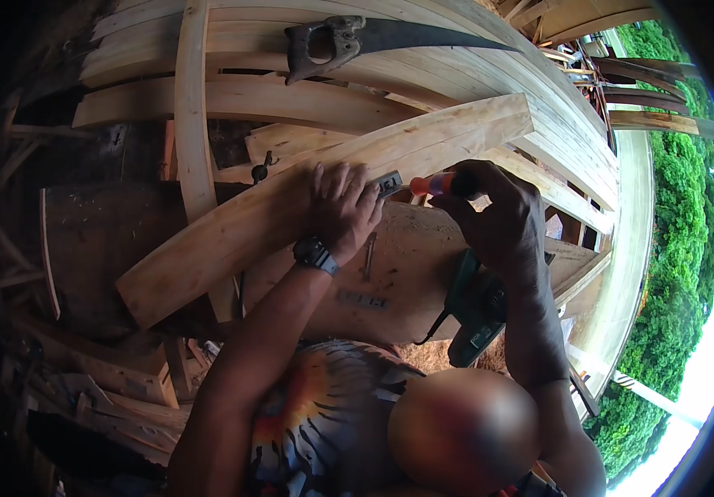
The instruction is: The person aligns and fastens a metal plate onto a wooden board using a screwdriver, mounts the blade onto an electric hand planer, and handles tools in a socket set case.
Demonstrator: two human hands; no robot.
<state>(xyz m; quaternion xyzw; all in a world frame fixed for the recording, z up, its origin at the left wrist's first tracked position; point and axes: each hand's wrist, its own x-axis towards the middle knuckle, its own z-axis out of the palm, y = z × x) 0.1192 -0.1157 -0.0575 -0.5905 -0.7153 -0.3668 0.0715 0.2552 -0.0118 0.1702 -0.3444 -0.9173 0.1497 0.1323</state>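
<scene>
Pale wood is forming a long board (208, 257), which is lying aslant over a brown panel (315, 308) in the head view. The left hand (346, 203) is resting palm down on the board beside a small grey metal piece (388, 181); whether it is gripping this cannot be told. The right hand (502, 211) is gripping an orange-handled tool (429, 184) near the piece. A green power tool (474, 315) is lying at the panel's edge; a handsaw (348, 40) is resting on planks (456, 76) beyond.

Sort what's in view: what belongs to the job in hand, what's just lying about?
Likely in the job:
- curved plank, under left hand
- small metal piece
- orange-handled tool, in right hand

Apparently lying about:
- handsaw
- green power tool
</scene>
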